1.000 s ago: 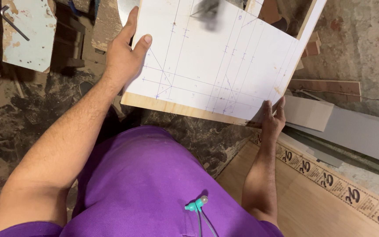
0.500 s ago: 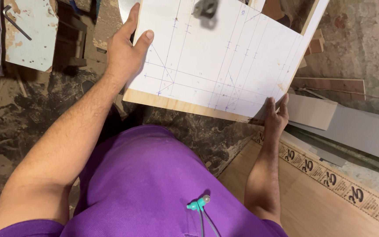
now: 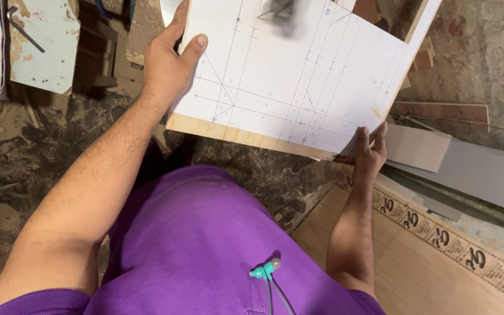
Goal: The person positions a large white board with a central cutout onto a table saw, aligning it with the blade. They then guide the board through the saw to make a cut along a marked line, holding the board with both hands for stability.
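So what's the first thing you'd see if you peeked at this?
A big white board crossed with pencil lines fills the top middle, tilted above the dark floor. The left hand grips its left edge, and the right hand pinches its lower right corner. Below, a bright purple shirt stands out, with a teal earbud dangling.

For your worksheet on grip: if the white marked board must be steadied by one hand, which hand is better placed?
Probably the left hand: its palm and thumb wrap the white marked board's side edge, while the right hand only pinches the near corner with its fingertips.
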